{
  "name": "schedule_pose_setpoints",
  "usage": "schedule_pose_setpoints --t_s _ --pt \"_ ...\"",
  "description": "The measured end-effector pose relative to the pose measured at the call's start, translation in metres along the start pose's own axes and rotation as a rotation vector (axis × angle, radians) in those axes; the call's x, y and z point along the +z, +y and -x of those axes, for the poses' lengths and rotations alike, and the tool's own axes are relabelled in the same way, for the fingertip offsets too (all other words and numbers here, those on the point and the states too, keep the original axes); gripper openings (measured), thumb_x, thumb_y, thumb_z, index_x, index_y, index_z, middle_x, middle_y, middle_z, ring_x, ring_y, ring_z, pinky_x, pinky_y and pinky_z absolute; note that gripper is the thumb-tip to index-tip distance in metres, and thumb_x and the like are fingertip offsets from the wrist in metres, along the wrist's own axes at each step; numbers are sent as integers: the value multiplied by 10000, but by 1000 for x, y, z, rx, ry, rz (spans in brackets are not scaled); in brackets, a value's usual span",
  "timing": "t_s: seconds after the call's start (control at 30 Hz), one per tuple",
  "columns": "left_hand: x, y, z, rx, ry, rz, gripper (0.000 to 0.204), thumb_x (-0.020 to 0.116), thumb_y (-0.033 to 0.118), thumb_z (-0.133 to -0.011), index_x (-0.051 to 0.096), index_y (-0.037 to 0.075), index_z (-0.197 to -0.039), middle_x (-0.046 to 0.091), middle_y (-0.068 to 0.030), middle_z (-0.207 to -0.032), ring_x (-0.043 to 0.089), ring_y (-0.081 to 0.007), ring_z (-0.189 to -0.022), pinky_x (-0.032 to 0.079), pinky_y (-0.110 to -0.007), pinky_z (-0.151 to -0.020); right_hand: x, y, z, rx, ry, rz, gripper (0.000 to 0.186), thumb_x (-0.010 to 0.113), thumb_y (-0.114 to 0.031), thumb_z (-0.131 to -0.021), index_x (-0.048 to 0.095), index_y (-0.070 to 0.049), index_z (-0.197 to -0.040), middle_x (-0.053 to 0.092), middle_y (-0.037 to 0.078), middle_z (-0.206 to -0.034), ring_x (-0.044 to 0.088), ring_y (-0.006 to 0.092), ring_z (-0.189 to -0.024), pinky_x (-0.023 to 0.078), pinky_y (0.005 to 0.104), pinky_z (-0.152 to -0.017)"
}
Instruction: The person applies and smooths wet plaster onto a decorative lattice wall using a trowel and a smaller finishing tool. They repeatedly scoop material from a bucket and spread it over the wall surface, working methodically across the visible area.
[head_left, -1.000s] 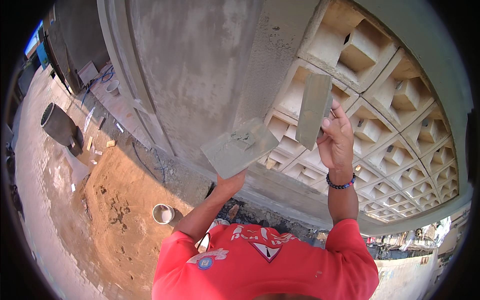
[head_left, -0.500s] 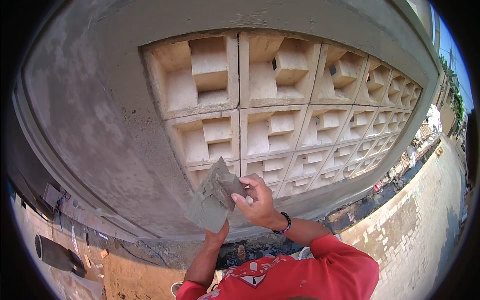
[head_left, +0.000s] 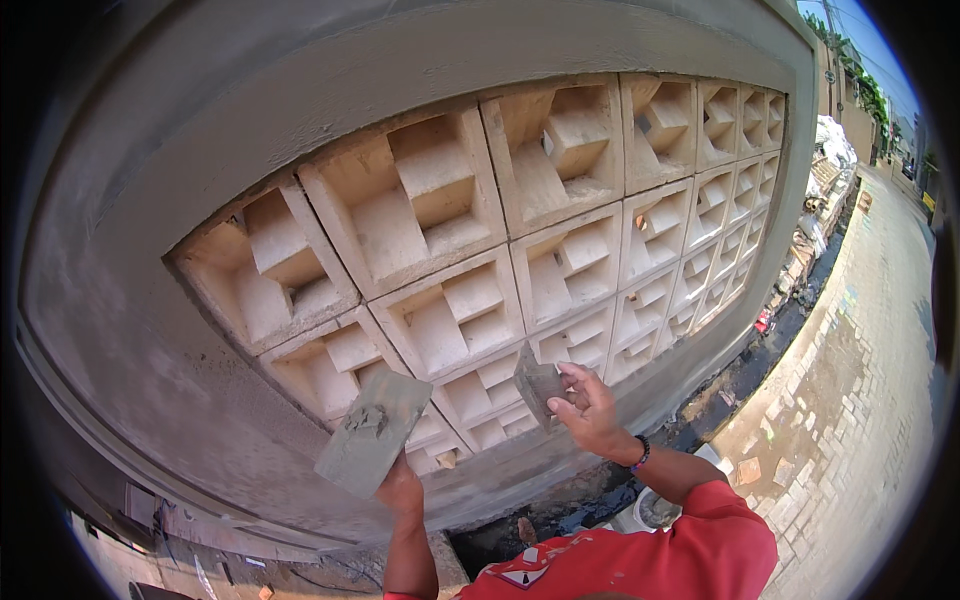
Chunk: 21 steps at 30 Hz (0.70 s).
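My left hand [head_left: 402,488] holds a grey rectangular plastering board [head_left: 350,460] from below, so most of its fingers are hidden. A small lump of wet mortar [head_left: 368,422] lies on the board's upper face. To the right, my right hand [head_left: 592,412] grips a small grey plastering trowel [head_left: 540,388] between thumb and fingers, its flat blade tilted and pointing up and left. A gap separates trowel and board. Both tools are in front of a wall of cream ventilation blocks [head_left: 455,310], framed by grey plaster [head_left: 240,130].
Below the wall runs a dark wet gutter [head_left: 690,425]. A pale bucket [head_left: 655,510] stands by my right elbow. Paving [head_left: 850,370] stretches along the right, with white sacks and rubble [head_left: 832,150] piled farther off by the wall.
The trowel has come away from the board and moved right, and less mortar lies on the board. My view has shifted right along the blocks. Both hands keep their hold.
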<state>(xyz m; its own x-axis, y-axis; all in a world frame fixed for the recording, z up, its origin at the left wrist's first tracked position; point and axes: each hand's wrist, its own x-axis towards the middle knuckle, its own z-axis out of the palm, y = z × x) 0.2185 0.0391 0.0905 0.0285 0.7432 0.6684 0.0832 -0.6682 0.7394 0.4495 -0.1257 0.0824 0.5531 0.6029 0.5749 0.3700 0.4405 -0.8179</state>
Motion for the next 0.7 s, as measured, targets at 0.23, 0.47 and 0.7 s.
schedule_pose_setpoints --t_s 0.23,0.47,0.7 --pt "19 39 7 -231 72 213 497 687 -63 -846 498 -79 -1305 570 -161 -1303 553 -254 -1158 417 -348 -1016 -160 -100 -203 -410 433 -265 487 594 -48 -944 438 74 -1389 644 131 -1181 644 129 -964 547 256 -739" --pt "19 19 27 -206 17 177 532 657 -79 -839 483 -62 -1342 555 -147 -1330 541 -241 -1204 398 -348 -1049 -236 -149 -336 -546 654 44 471 628 -88 -928 509 44 -1365 681 99 -1124 647 109 -936 553 255 -728" --pt "20 14 34 -235 48 196 572 646 -93 -840 451 -57 -1376 531 -142 -1357 524 -241 -1228 395 -346 -1055 -178 -154 -342 -730 744 409 417 581 -81 -900 573 68 -1289 658 236 -1177 626 350 -1107 493 426 -986"
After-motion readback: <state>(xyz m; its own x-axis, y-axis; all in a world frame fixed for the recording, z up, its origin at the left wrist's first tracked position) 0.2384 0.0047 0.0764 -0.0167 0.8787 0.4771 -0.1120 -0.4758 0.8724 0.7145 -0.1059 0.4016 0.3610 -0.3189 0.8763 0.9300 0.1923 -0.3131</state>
